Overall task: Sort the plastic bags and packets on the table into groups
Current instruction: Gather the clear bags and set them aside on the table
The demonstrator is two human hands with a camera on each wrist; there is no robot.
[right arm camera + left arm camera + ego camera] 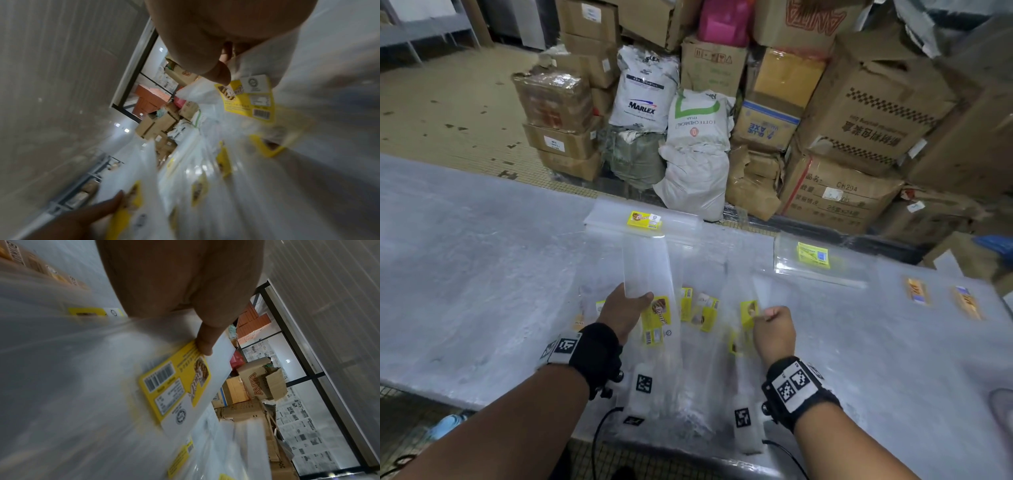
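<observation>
Loose pile of clear plastic packets with yellow labels [690, 308] sits in the lower middle of the head view, spread on the bench [465, 274] between the two hands. The left hand [625, 313] is gripping a long clear packet [647, 263], thumb on top and fingers under it, the packet running up toward the frame centre; in the left wrist view the thumb presses right by its yellow label [174, 382]. The right hand [774, 330] is curled in a fist, pinching the corner of another clear packet with a yellow label [749, 313]; the right wrist view shows thumb and fingers closed on the plastic just above that label [249, 99].

Further up the bench, a tidy stack of clear bags with a yellow label [643, 219] lies at upper centre, and a second stack [813, 255] to the right of it. Two small orange-labelled packets [941, 296] lie apart at the far right edge. Behind the bench, cardboard boxes [859, 120] and white sacks [643, 89] fill the top of the frame.
</observation>
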